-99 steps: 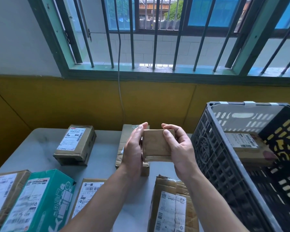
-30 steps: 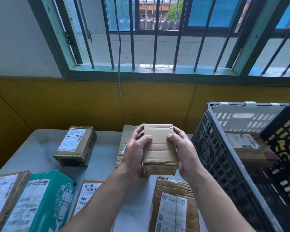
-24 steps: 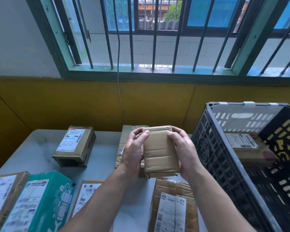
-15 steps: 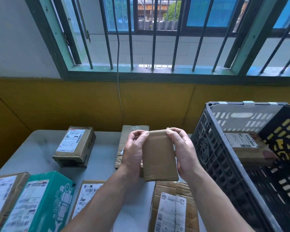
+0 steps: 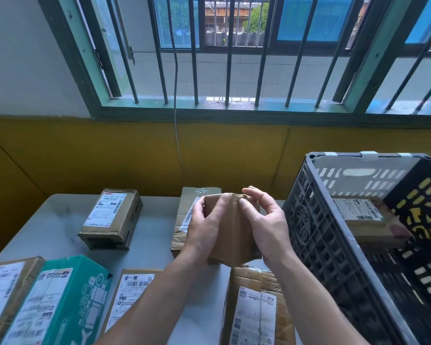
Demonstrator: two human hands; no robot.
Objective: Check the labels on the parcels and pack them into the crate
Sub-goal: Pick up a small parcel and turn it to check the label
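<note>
Fingers of the left hand [image 5: 204, 230] wrap one side of a small brown parcel [image 5: 237, 245] while the right hand [image 5: 269, 225] pinches its top edge, both holding it above the table [image 5: 55, 227]. No label shows on the faces in view, so the check appears under way. The next move likely calls for a turn to find the label, then a lift over the wall of the crate [image 5: 316, 240] just right of the fingers, where a packed parcel [image 5: 366, 220] lies.
</note>
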